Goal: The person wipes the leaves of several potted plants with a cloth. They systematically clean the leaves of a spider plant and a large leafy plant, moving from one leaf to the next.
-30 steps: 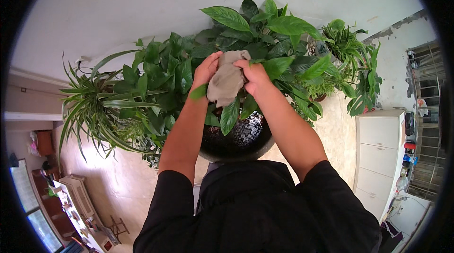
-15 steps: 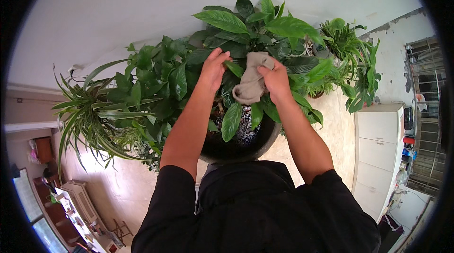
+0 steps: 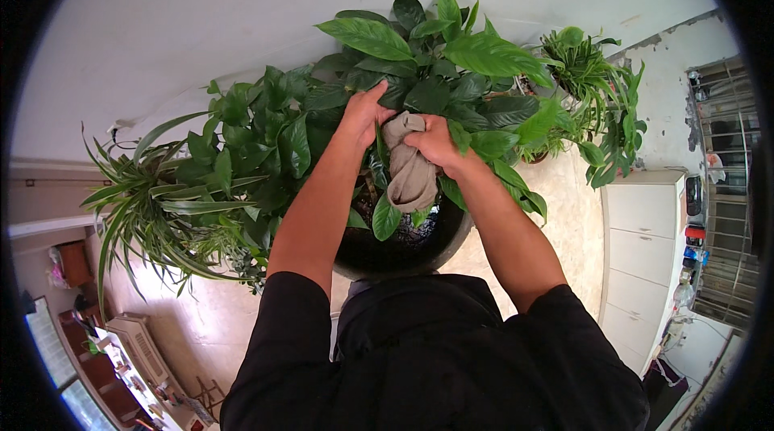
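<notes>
A broad-leaved green plant (image 3: pixel 492 54) grows from a large dark round pot (image 3: pixel 451 247) in front of me. My right hand (image 3: pixel 435 145) is closed on a crumpled grey-beige cloth (image 3: pixel 413 177), which hangs down among the leaves over the pot. Just left of the cloth, my left hand (image 3: pixel 364 116) reaches into the foliage with its fingers curled in. Leaves lie close around those fingertips, and what they pinch is hidden. A single pointed leaf (image 3: pixel 386 218) droops below the cloth.
At left, a spider plant (image 3: pixel 153 189) spreads long striped leaves beside denser foliage (image 3: pixel 266 120). More potted plants (image 3: pixel 576 68) stand at right near the wall. A white cabinet (image 3: pixel 641 254) is below the barred window (image 3: pixel 730 189). A wall rises behind the plants.
My right hand has moved left and slightly down with the cloth, closer to my left hand. The cloth now hangs lower and more bunched. My left hand has shifted slightly, its fingers more curled.
</notes>
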`<action>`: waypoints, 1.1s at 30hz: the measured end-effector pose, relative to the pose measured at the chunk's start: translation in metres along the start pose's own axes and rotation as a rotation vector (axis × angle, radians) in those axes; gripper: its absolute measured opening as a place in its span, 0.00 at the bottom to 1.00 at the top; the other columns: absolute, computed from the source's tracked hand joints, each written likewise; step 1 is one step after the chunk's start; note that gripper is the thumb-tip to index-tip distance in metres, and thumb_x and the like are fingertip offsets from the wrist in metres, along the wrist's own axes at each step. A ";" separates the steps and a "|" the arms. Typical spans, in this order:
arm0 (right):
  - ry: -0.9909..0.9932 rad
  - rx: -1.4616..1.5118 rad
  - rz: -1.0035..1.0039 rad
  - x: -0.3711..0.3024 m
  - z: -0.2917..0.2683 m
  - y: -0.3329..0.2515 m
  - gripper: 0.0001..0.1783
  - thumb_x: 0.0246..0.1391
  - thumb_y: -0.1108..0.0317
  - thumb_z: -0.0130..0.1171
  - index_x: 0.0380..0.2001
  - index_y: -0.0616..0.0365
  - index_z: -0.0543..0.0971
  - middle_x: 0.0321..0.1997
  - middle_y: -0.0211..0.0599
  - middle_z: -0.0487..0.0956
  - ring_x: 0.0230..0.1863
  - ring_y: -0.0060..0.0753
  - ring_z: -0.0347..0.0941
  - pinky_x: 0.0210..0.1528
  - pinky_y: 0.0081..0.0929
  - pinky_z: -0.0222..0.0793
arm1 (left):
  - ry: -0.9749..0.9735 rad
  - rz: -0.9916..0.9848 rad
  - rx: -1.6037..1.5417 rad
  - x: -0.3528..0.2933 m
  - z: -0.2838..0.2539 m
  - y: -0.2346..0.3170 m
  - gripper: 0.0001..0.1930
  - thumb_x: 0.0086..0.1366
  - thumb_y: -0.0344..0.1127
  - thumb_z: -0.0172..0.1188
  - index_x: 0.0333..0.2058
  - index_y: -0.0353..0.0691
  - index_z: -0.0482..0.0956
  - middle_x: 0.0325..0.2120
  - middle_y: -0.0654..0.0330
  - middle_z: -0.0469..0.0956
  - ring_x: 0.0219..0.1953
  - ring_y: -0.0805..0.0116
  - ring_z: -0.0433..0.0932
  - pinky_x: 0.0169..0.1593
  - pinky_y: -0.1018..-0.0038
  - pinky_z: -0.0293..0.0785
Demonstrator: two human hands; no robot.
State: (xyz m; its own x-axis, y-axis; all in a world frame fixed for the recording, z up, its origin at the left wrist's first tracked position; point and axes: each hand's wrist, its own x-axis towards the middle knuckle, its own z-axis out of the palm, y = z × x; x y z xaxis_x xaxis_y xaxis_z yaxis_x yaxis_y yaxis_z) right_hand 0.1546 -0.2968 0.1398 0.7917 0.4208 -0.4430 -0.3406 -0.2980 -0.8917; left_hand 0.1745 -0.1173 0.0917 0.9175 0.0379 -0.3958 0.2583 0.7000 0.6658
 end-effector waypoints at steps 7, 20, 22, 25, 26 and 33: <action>0.134 0.179 -0.040 0.004 -0.001 -0.004 0.22 0.53 0.77 0.59 0.53 0.59 0.80 0.46 0.31 0.83 0.44 0.28 0.79 0.48 0.29 0.75 | 0.130 -0.035 -0.093 -0.022 -0.006 -0.001 0.21 0.75 0.37 0.57 0.55 0.21 0.71 0.52 0.42 0.78 0.52 0.48 0.80 0.61 0.50 0.76; 0.504 -0.891 -0.203 0.022 -0.008 -0.037 0.32 0.51 0.66 0.61 0.61 0.59 0.74 0.50 0.59 0.82 0.53 0.64 0.77 0.55 0.51 0.74 | 0.041 0.055 -0.250 -0.033 -0.005 -0.037 0.20 0.74 0.39 0.61 0.58 0.33 0.73 0.56 0.56 0.77 0.56 0.62 0.75 0.60 0.63 0.70; 0.506 -0.932 -0.189 0.030 -0.007 -0.030 0.30 0.51 0.66 0.61 0.60 0.58 0.75 0.49 0.58 0.82 0.52 0.64 0.78 0.54 0.52 0.74 | 0.040 0.017 -0.246 -0.039 0.000 -0.035 0.21 0.74 0.39 0.61 0.58 0.33 0.73 0.57 0.56 0.76 0.57 0.62 0.74 0.62 0.61 0.69; 0.449 -0.888 -0.180 0.034 -0.001 -0.028 0.28 0.51 0.67 0.62 0.57 0.59 0.77 0.48 0.57 0.83 0.51 0.64 0.78 0.53 0.51 0.75 | 0.085 0.037 -0.198 -0.045 0.006 -0.034 0.21 0.75 0.41 0.59 0.58 0.33 0.73 0.57 0.56 0.76 0.57 0.61 0.75 0.61 0.60 0.69; 0.422 -0.841 -0.214 0.032 0.005 -0.025 0.26 0.51 0.67 0.62 0.56 0.59 0.78 0.48 0.57 0.83 0.51 0.64 0.78 0.52 0.51 0.75 | 0.067 0.034 -0.235 -0.046 0.005 -0.033 0.21 0.75 0.42 0.59 0.59 0.33 0.72 0.58 0.56 0.76 0.58 0.61 0.74 0.62 0.60 0.69; 0.486 -0.831 -0.175 0.038 -0.009 -0.010 0.26 0.51 0.68 0.62 0.55 0.61 0.79 0.49 0.58 0.83 0.52 0.64 0.78 0.55 0.49 0.74 | 0.024 -0.010 -0.241 -0.047 -0.010 -0.038 0.24 0.77 0.43 0.55 0.63 0.33 0.68 0.61 0.54 0.72 0.62 0.59 0.71 0.67 0.61 0.65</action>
State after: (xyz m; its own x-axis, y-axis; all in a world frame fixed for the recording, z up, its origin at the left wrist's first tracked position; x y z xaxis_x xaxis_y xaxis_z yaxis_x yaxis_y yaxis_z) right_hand 0.1922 -0.2854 0.1327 0.9832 0.1729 -0.0585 0.1196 -0.8523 -0.5093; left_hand 0.1181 -0.1384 0.0783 0.9071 0.0447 -0.4186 0.1855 0.8501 0.4928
